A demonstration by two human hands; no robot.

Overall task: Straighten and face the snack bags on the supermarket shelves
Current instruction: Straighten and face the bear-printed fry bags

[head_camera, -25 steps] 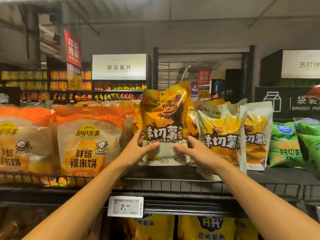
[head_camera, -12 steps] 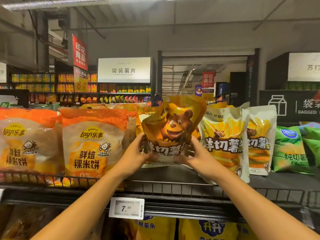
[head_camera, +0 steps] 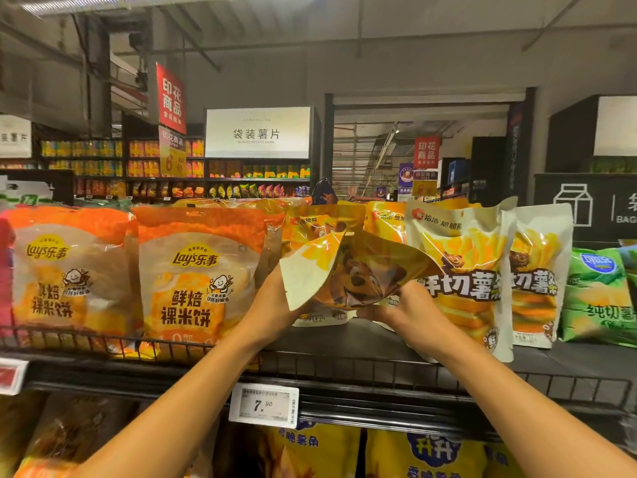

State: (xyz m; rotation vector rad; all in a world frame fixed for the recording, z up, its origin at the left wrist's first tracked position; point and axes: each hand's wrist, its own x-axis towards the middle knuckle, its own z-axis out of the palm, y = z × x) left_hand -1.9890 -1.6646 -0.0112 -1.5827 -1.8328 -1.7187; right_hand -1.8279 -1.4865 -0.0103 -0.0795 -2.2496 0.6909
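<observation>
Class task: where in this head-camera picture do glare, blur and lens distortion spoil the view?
Head view: glare streaks the foil of the yellow bear bag held by the left hand and right hand, hiding its print; the orange rice-cracker bags look hazy; the shelf rail and ceiling beams bow, typical wide-angle distortion; the far aisles are soft.

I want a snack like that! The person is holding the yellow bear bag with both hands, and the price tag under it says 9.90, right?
Not quite. The price tag on the shelf rail reads 7.90, not 9.90, as the head view shows. The rest is right: the left hand and right hand both hold the yellow bear bag.
</observation>
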